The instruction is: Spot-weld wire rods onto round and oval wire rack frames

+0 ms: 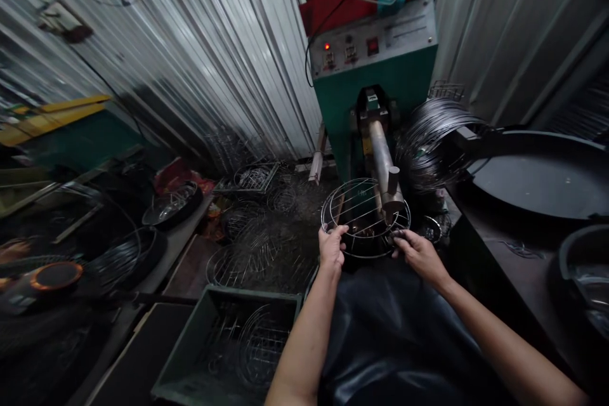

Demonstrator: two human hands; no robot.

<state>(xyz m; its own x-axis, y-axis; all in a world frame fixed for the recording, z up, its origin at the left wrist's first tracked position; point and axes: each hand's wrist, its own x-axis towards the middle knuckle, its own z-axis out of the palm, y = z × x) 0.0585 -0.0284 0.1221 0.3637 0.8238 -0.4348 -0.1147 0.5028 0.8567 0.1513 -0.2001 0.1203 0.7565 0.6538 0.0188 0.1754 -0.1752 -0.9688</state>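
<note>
A round wire rack with parallel bars (359, 223) is held level below the metal arm (382, 155) of a green machine (380, 71). My left hand (332, 245) grips the near left side of its rim, thumb on top. At the near right side, my right hand (419, 255) is closed with its fingertips at the rim; whether a small piece is also pinched there is too dark to tell. The machine's electrode tip sits over the right part of the rack.
A green crate (183, 352) with wire parts stands at lower left, loose wire pieces behind it. A wire coil (435, 139) hangs right of the machine, near a large dark basin (542, 181). Black bowls (174, 206) stand at left. Far left, part of another person's hand shows.
</note>
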